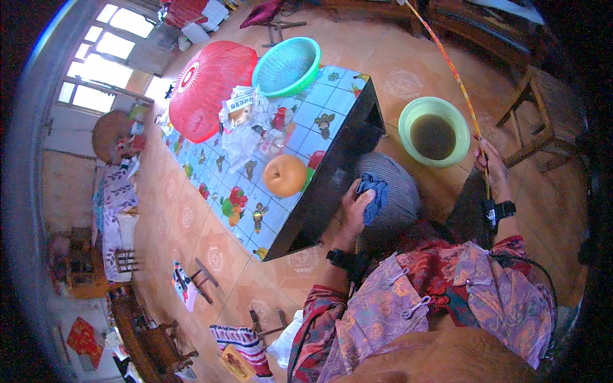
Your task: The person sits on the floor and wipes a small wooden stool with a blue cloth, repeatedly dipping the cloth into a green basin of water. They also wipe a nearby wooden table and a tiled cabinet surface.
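Observation:
My left hand point(357, 206) grips a crumpled blue cloth point(374, 198) over my knee, beside the dark edge of a low table. My right hand point(491, 163) is closed around a long thin orange-and-red patterned stick point(452, 67), whose lower end runs along my wrist; its far end reaches the picture's top edge. Between the table and the stick, a pale green basin point(406, 125) with murky brown water point(433, 136) stands on the floor. On the table's patterned cover point(330, 103) lie a round tan object point(285, 175), a packaged bread point(241, 112), a red mesh food cover point(215, 86) and a green plastic colander point(287, 67).
A wooden chair point(550, 115) stands at the right, beyond the basin. Small stools point(203, 280) and a stool with a striped cover point(242, 342) stand on the tiled floor point(215, 256) at the lower left. A folding stool with a dark red seat point(262, 13) is at the top.

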`<state>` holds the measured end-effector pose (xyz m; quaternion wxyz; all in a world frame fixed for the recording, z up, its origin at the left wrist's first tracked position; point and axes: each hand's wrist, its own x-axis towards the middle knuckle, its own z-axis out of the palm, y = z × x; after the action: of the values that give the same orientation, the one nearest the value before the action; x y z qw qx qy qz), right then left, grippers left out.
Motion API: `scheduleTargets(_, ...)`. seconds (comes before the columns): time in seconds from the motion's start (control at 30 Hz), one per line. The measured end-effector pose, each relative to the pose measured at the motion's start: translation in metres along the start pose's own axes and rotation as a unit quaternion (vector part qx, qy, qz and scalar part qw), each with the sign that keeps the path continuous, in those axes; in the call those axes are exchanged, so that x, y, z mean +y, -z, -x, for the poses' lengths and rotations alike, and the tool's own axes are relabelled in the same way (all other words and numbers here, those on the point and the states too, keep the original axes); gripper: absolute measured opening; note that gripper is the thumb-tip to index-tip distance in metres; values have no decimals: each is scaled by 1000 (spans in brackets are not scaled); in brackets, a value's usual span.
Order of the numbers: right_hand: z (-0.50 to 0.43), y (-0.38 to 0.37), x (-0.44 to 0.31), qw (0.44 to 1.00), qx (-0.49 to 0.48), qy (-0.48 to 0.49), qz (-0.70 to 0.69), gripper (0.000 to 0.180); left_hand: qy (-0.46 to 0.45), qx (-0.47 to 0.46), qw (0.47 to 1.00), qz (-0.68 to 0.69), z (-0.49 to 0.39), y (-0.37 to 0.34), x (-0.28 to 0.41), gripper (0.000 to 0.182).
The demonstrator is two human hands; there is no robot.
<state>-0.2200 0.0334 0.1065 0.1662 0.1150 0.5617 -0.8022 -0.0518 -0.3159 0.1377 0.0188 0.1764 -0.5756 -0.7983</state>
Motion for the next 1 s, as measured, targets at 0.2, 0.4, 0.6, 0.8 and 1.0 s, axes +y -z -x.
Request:
scheduleTargets(0.2, 2, 0, -1, 999, -4, 26, 26, 35, 20, -12, 999, 24, 3, -2, 8, 49)
scheduleTargets(0.4, -3, 7, 1, 999, -21, 31, 28, 34, 32, -7, 999, -32, 7, -2, 10, 44)
scheduleTargets(0.6, -6, 11, 2, 998, -11, 26, 57, 33, 28, -36, 999, 7, -2, 5, -2, 46)
scheduleTargets(0.8, -4, 12, 2, 998, -14, 26, 61, 33, -5, 5, 1000, 11, 4, -3, 0, 38)
scheduleTargets(1.0, -2, 12, 3, 999, -12, 20, 22, 32, -9, -4, 999, 46, 3, -8, 3, 32)
